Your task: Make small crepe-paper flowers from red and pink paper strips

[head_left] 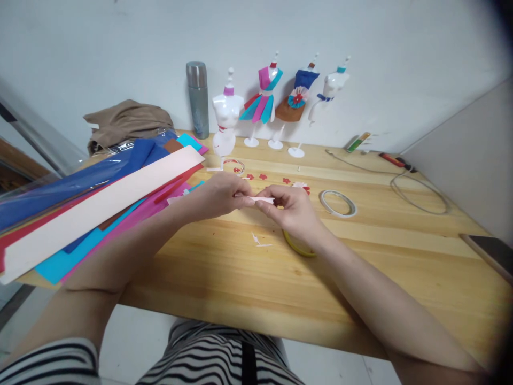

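Observation:
Both hands meet over the middle of the wooden table point(224, 267), pinching a narrow pale pink strip point(262, 200) between them. My left hand point(224, 195) has its fingers closed on the strip's left end. From the other side, my right hand point(292, 211) grips it between thumb and fingers. Whether the strip is paper or felt I cannot tell. Small pale scraps point(260, 241) lie below the hands. Just beyond them are red flower cutouts point(263, 176) and a pale pink flower piece point(300, 185). A yellow ring point(298, 247) is partly covered by my right hand.
Coloured sheets point(120, 203) are piled at left beside brown cloth point(128, 125). A flask point(197, 101) and several mini mannequins, one bare-chested white point(227, 112), stand along the wall. To the right are a tape roll point(339, 203), a cable point(395, 187) and a phone point(491, 254).

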`<state>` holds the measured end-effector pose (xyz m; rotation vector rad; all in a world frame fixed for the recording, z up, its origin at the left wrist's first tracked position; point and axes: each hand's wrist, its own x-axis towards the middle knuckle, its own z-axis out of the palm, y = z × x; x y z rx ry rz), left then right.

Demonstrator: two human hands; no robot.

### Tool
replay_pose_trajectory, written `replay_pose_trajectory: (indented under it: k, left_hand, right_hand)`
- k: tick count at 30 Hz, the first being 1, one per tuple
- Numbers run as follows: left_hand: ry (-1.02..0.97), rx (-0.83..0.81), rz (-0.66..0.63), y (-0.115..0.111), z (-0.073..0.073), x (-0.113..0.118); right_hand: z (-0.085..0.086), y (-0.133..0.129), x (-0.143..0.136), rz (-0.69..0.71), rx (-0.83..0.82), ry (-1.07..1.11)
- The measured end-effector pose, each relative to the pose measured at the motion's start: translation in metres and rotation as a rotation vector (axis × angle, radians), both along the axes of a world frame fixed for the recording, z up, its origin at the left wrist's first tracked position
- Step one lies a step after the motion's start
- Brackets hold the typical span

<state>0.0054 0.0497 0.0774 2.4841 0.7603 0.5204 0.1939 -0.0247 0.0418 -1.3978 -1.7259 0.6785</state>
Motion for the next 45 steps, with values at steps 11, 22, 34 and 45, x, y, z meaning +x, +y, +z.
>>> replay_pose_trajectory:
  k: [11, 22, 34, 45]
  left_hand:
    - [0.014, 0.389, -0.075, 0.004, -0.006, -0.001]
    - [-0.072, 0.801, -0.254, 0.009, -0.005, -0.003]
    - [-0.142, 1.022, -0.342, 0.011, -0.007, -0.006]
    - [-0.352, 1.412, -0.362, 0.013, -0.005, -0.004]
  right_hand:
    - [0.017, -0.001, 0.007, 0.013, -0.196, 0.433]
    - [0.020, 0.002, 0.012, 0.082, -0.355, 0.656]
    - [0.025, -0.002, 0.015, 0.202, -0.464, 0.685]
    - [0.034, -0.010, 0.014, 0.187, -0.410, 0.594]
